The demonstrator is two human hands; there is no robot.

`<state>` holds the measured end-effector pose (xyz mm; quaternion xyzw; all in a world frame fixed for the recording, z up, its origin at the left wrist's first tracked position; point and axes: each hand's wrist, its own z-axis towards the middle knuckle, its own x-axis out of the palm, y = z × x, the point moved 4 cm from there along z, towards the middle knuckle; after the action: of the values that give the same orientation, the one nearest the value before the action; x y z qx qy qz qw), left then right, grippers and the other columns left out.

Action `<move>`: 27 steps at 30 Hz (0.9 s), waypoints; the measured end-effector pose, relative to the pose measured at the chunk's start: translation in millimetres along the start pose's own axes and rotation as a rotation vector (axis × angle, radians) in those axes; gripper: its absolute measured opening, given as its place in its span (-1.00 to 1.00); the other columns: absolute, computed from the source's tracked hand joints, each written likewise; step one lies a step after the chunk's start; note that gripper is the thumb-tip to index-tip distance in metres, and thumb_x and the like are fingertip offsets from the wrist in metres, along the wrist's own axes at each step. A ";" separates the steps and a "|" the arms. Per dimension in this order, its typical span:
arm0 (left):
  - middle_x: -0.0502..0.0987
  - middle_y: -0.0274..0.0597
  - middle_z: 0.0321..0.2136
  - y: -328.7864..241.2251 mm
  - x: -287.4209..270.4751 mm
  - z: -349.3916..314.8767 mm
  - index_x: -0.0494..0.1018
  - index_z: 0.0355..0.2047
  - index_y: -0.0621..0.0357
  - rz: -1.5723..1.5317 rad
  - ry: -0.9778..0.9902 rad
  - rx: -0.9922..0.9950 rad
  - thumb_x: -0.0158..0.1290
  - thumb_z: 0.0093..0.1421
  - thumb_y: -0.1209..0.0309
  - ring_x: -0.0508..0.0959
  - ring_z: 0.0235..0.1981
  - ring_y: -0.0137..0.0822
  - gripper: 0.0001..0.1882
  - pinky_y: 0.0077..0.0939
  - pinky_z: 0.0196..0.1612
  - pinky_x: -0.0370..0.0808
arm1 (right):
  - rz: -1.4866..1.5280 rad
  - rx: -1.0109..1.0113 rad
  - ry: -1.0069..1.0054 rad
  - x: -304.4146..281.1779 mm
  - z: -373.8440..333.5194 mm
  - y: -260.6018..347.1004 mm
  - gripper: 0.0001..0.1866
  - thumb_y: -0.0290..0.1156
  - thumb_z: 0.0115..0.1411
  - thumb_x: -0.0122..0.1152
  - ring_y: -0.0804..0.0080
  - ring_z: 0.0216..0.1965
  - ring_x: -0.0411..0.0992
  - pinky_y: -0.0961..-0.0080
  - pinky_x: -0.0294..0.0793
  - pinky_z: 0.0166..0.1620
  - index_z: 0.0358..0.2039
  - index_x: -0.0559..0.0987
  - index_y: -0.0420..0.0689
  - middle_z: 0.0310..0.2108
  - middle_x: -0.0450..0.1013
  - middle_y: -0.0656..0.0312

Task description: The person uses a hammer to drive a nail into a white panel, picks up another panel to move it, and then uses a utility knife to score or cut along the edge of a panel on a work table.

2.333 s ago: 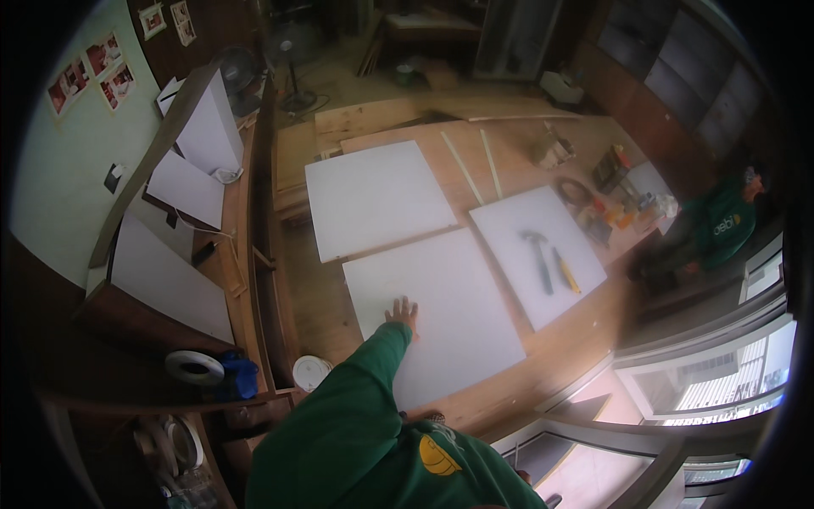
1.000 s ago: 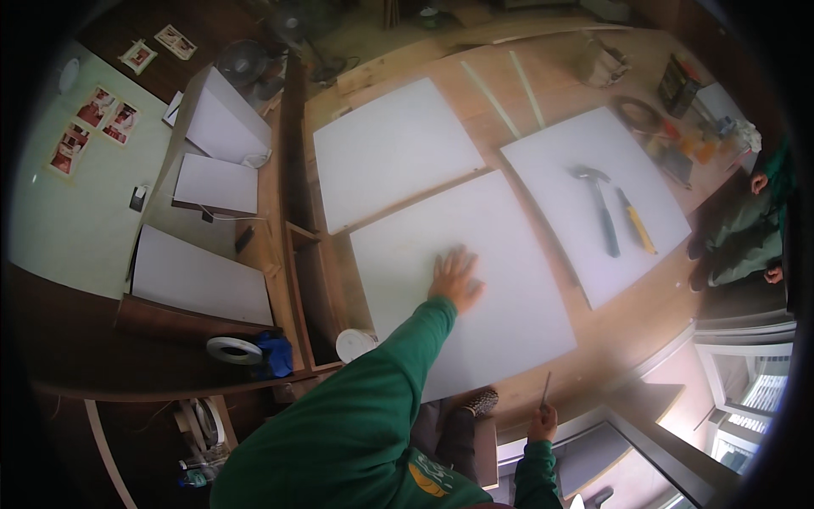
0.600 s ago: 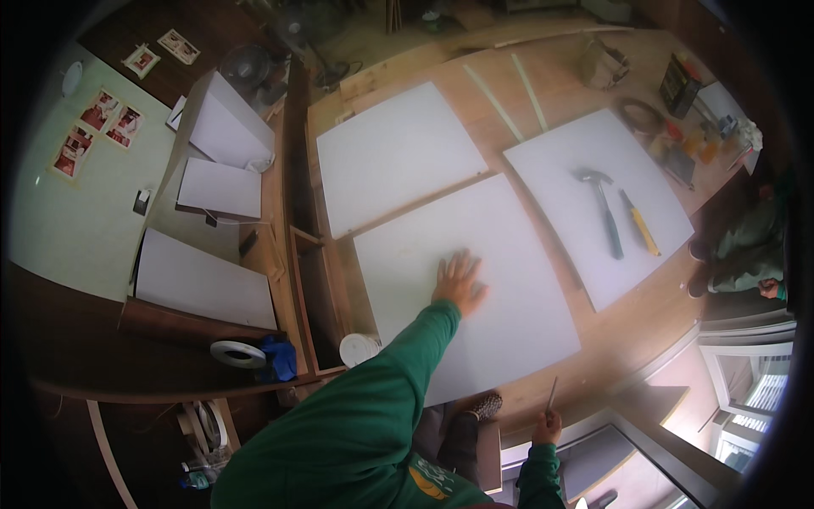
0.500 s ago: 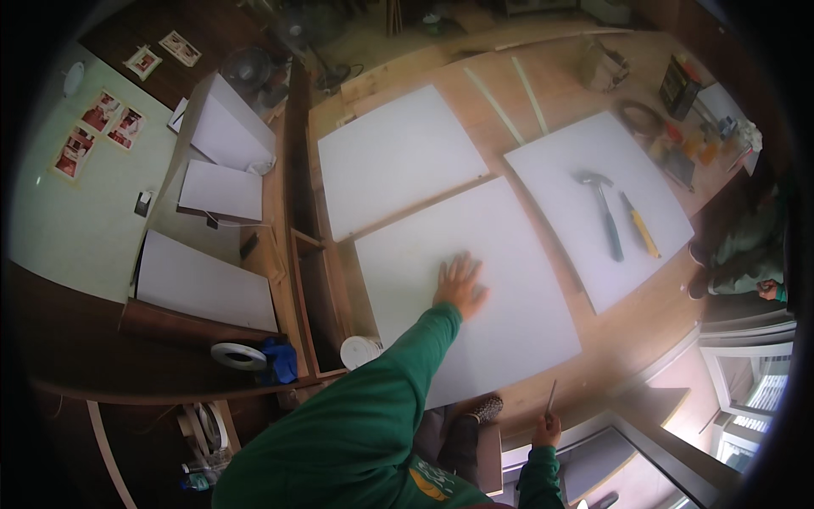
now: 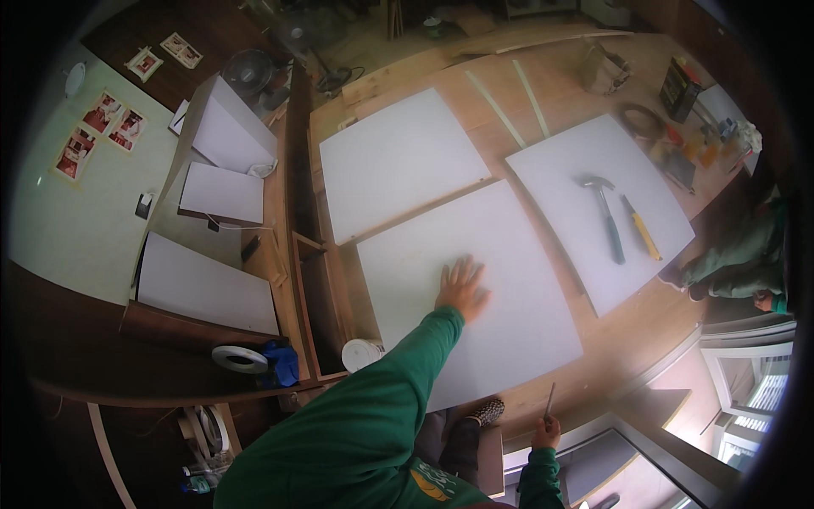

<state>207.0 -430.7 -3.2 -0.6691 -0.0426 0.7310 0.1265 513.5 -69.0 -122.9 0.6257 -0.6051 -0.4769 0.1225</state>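
Observation:
My left hand lies palm down with fingers spread on a square white panel on the wooden worktable. Low in the view, my right hand is closed round a thin, stick-like tool that points upward; its exact kind is too small to tell. Beyond my left hand, a second white panel lies flat. A third white panel at the right bears a claw hammer and a yellow-handled cutter, both apart from my hands.
A white tub stands by the left panel edge. Two pale strips lie at the back. A paper bag, a dark tin and small items crowd the far right. Another person stands at the right. White-panelled cabinets line the left.
The other person's feet at the right have shifted slightly to the left. My left hand stays flat on the panel, and my right hand keeps its hold on the thin tool.

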 end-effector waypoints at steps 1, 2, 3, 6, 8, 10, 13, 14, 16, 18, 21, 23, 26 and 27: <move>0.06 0.03 0.36 0.5 0.2 -0.2 0.20 0.30 -0.01 0.001 -0.001 0.000 -0.02 0.22 -0.03 0.05 0.37 0.09 -0.30 0.22 0.37 -0.11 | 0.000 0.008 0.002 -0.1 0.1 -0.1 -0.70 -0.42 0.10 0.32 0.54 -0.47 0.35 0.50 0.40 -0.37 -0.17 0.54 -0.25 -0.46 0.46 0.27; 0.05 0.03 0.36 0.7 0.3 -0.4 0.20 0.30 -0.01 0.002 -0.002 0.001 -0.02 0.22 -0.03 0.05 0.37 0.09 -0.30 0.22 0.37 -0.11 | 0.000 0.017 0.005 -0.8 0.5 -1.2 -0.70 -0.42 0.10 0.32 0.54 -0.48 0.35 0.50 0.40 -0.37 -0.17 0.54 -0.25 -0.47 0.46 0.27; 0.05 0.03 0.36 0.9 0.5 -0.5 0.20 0.30 -0.02 0.002 -0.003 0.001 -0.02 0.22 -0.03 0.05 0.37 0.09 -0.30 0.22 0.37 -0.11 | -0.001 0.025 0.007 -1.3 1.0 -2.2 -0.70 -0.42 0.09 0.32 0.54 -0.48 0.34 0.50 0.40 -0.38 -0.17 0.54 -0.25 -0.47 0.46 0.27; 0.05 0.03 0.37 0.5 0.2 -0.2 0.20 0.30 -0.02 0.003 -0.006 0.003 -0.02 0.22 -0.03 0.05 0.37 0.09 -0.30 0.23 0.37 -0.10 | 0.017 -0.064 -0.031 0.3 1.6 -3.6 -0.69 -0.35 0.13 0.30 0.58 -0.58 0.30 0.48 0.30 -0.52 -0.15 0.54 -0.22 -0.58 0.43 0.30; 0.05 0.02 0.36 0.2 0.0 -0.4 0.20 0.29 -0.02 0.004 -0.008 0.005 -0.02 0.22 -0.03 0.05 0.37 0.08 -0.30 0.23 0.36 -0.10 | 0.011 -0.016 -0.007 -2.0 1.3 -4.1 -0.70 -0.40 0.11 0.31 0.57 -0.53 0.31 0.49 0.35 -0.45 -0.16 0.54 -0.24 -0.53 0.43 0.29; 0.06 0.02 0.36 -0.1 0.7 -1.0 0.20 0.29 -0.02 0.008 -0.003 0.001 -0.01 0.21 -0.03 0.05 0.37 0.08 -0.31 0.23 0.36 -0.09 | 0.009 -0.003 0.001 -2.5 -1.1 2.3 -0.69 -0.42 0.10 0.32 0.57 -0.50 0.31 0.50 0.37 -0.42 -0.17 0.53 -0.25 -0.51 0.43 0.29; 0.07 0.02 0.36 -0.2 -0.1 -0.3 0.20 0.29 -0.03 0.013 -0.009 0.003 -0.01 0.21 -0.03 0.05 0.37 0.08 -0.31 0.23 0.36 -0.09 | 0.021 -0.029 -0.009 -0.7 -0.2 -1.2 -0.69 -0.40 0.11 0.31 0.58 -0.53 0.30 0.49 0.34 -0.45 -0.16 0.53 -0.24 -0.54 0.42 0.30; 0.07 0.02 0.36 0.0 -0.3 -0.5 0.21 0.29 -0.03 0.015 -0.013 0.004 -0.01 0.21 -0.03 0.05 0.37 0.07 -0.31 0.23 0.36 -0.09 | 0.028 -0.030 -0.011 0.7 0.2 -2.7 -0.69 -0.38 0.12 0.30 0.58 -0.55 0.29 0.49 0.32 -0.48 -0.15 0.54 -0.23 -0.57 0.41 0.31; 0.07 0.02 0.36 0.5 -0.8 -1.1 0.20 0.29 -0.03 0.016 -0.017 0.003 -0.01 0.21 -0.03 0.05 0.37 0.08 -0.31 0.23 0.36 -0.09 | 0.034 -0.013 -0.008 1.7 0.8 -6.5 -0.69 -0.37 0.12 0.30 0.58 -0.56 0.29 0.49 0.32 -0.48 -0.15 0.54 -0.23 -0.57 0.41 0.32; 0.04 0.01 0.37 -0.3 -0.6 -1.0 0.18 0.30 -0.03 0.017 0.012 -0.006 -0.03 0.23 -0.03 0.03 0.38 0.06 -0.31 0.20 0.37 -0.12 | 0.030 0.024 -0.004 0.9 -1.3 -2.2 -0.68 -0.41 0.10 0.31 0.58 -0.52 0.30 0.49 0.35 -0.43 -0.16 0.53 -0.28 -0.52 0.42 0.30; -0.02 -0.01 0.39 -0.9 -0.7 -0.7 0.14 0.33 -0.04 0.021 0.069 -0.024 -0.07 0.27 -0.03 -0.03 0.40 0.02 -0.31 0.13 0.40 -0.19 | 0.006 0.022 0.004 -0.8 -2.4 1.7 -0.68 -0.40 0.09 0.32 0.58 -0.51 0.30 0.50 0.36 -0.43 -0.16 0.53 -0.27 -0.53 0.42 0.31; -0.02 -0.01 0.39 -1.5 -1.6 -0.8 0.14 0.33 -0.04 0.019 0.065 -0.026 -0.07 0.27 -0.03 -0.02 0.40 0.03 -0.31 0.13 0.40 -0.19 | -0.006 0.019 0.003 -1.6 -3.0 2.2 -0.67 -0.40 0.09 0.32 0.57 -0.52 0.31 0.50 0.36 -0.43 -0.16 0.53 -0.27 -0.53 0.42 0.30; -0.01 0.00 0.39 -1.2 -2.2 -1.1 0.15 0.32 -0.04 0.013 0.057 -0.024 -0.06 0.27 -0.02 -0.02 0.40 0.03 -0.31 0.13 0.40 -0.18 | -0.017 0.020 0.005 -2.3 -2.1 0.9 -0.67 -0.39 0.09 0.32 0.57 -0.52 0.31 0.50 0.37 -0.43 -0.15 0.54 -0.27 -0.53 0.43 0.29; -0.01 0.00 0.39 -1.0 -2.4 -1.1 0.15 0.32 -0.04 0.011 0.057 -0.023 -0.06 0.27 -0.02 -0.01 0.40 0.03 -0.32 0.13 0.40 -0.18 | -0.019 0.021 0.006 -2.5 -1.5 -0.9 -0.67 -0.39 0.09 0.32 0.56 -0.52 0.31 0.50 0.37 -0.42 -0.15 0.54 -0.27 -0.53 0.43 0.29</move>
<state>208.4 -430.4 -0.7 -0.6913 -0.0436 0.7119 0.1158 515.7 -67.3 -121.7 0.6341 -0.6037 -0.4698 0.1129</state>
